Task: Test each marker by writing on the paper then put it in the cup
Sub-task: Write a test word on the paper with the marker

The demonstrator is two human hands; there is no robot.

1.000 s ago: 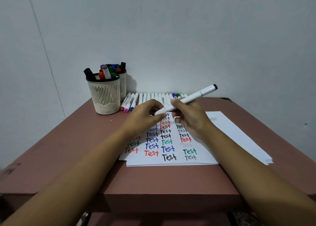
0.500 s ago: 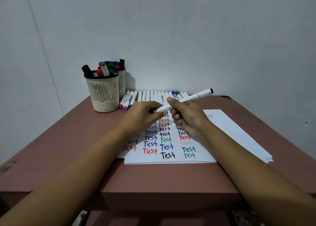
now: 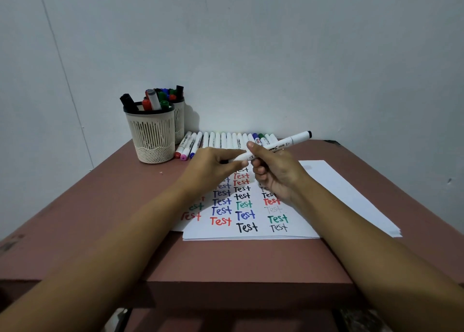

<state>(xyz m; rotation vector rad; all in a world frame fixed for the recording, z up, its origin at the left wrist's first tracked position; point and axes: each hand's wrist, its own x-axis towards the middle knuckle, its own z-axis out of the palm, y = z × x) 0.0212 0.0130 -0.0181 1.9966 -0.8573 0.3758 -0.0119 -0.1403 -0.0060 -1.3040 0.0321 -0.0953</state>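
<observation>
Since a second ago the marker (image 3: 273, 147) has tipped flatter, its black far end sitting lower, right of centre; over the last half second hardly anything has shifted. It hangs in the air at mid-frame, over the top edge of the paper (image 3: 339, 193), slanting from lower left to upper right. The right hand (image 3: 278, 174) wraps thumb and curled fingers round the barrel near its lower end. The left hand (image 3: 213, 171) pinches that lower end, where a dark bit shows between the fingers, though I cannot tell whether a cap is on or off there.

The marker looks light, stiff and smooth, probably a little slippery. It is best held on the barrel close to the writing tip, and a cap should want a straight pull.

The paper is a stack already filled with coloured rows of "Test", with blank space left on its right side. The cup (image 3: 153, 136) stands at left of centre on the table (image 3: 100, 218), a second cup (image 3: 179, 120) just behind it. A row of markers (image 3: 226, 141) lies along the wall beyond the hands. The cup's mouth is crowded with standing markers, so dropping one in will likely need a gap.
</observation>
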